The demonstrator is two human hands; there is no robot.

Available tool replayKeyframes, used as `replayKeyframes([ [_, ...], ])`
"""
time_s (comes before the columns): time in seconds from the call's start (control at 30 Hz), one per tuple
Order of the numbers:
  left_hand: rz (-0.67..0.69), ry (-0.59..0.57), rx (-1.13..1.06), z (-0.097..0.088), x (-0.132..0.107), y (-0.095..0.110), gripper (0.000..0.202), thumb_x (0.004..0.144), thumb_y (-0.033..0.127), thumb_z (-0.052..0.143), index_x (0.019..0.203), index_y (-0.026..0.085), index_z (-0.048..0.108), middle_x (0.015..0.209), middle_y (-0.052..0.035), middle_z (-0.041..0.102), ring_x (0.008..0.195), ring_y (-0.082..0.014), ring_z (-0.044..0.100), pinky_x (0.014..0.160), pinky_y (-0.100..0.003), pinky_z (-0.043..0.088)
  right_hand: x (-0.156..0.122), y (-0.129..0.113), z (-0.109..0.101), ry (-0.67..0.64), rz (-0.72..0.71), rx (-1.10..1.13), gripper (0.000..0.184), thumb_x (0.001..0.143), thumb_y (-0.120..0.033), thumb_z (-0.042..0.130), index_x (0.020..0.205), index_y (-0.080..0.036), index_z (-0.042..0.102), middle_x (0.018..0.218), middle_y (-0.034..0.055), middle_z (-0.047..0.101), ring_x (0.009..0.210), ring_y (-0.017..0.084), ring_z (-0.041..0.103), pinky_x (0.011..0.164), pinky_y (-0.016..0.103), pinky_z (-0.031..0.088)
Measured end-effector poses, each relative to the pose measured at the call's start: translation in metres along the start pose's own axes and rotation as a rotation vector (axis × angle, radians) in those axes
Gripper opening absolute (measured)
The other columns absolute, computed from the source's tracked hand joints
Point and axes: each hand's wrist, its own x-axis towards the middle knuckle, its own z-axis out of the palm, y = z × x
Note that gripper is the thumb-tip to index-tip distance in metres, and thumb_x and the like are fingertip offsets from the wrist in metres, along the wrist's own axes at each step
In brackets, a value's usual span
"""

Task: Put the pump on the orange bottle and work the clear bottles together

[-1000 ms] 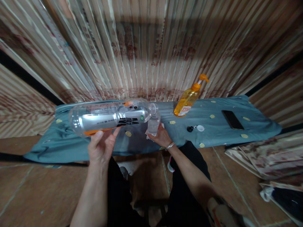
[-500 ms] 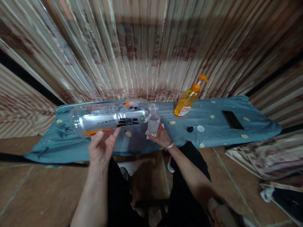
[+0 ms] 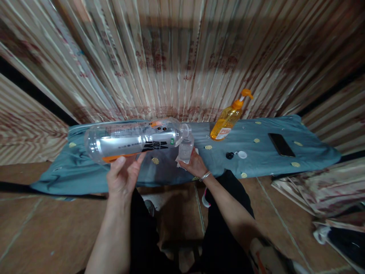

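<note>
A large clear plastic bottle (image 3: 122, 141) with a silver and orange label lies almost level in the air, its mouth pointing right. My left hand (image 3: 123, 174) grips it from below, fingers partly hidden behind it. The bottle's neck meets the top of a small clear bottle (image 3: 186, 148), which stands roughly upright. Around that small bottle's lower part, my right hand (image 3: 195, 164) is closed, with a piece of white tissue (image 3: 178, 163) showing beside it. Whether liquid is flowing between the two I cannot make out.
A blue-green cloth (image 3: 256, 129) covers the narrow bench. On it stand an orange pump bottle (image 3: 225, 123), a small black cap (image 3: 229, 155), a white cap (image 3: 242, 154) and a dark phone (image 3: 281, 144). A striped curtain (image 3: 176, 61) hangs behind.
Hardly anything differs. Both hands keep the two bottles mouth to mouth, and the view has shifted very slightly.
</note>
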Motion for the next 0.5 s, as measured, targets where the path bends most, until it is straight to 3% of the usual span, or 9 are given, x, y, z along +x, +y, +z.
replayKeyframes([
  [0.3, 0.004, 0.022, 0.012, 0.0021, -0.0008, 0.0003, 0.045, 0.049, 0.031, 0.092, 0.089, 0.032, 0.072, 0.074, 0.0028, 0.072, 0.107, -0.0278, 0.068, 0.1, -0.048, 0.053, -0.0005, 0.0002, 0.0011, 0.007, 0.001, -0.012, 0.074, 0.073, -0.033, 0.075, 0.136, -0.013, 0.042, 0.12, 0.0168, 0.07, 0.111, 0.032, 0.069, 0.096, 0.046, 0.056],
  [0.5, -0.009, 0.022, 0.009, 0.001, -0.0006, -0.0002, 0.048, 0.049, 0.032, 0.093, 0.092, 0.032, 0.071, 0.082, 0.0025, 0.075, 0.111, -0.0266, 0.066, 0.099, -0.045, 0.054, -0.0006, -0.0009, 0.001, 0.016, -0.001, 0.023, 0.071, 0.073, -0.033, 0.075, 0.134, -0.016, 0.043, 0.117, 0.0143, 0.07, 0.109, 0.03, 0.07, 0.094, 0.044, 0.057],
])
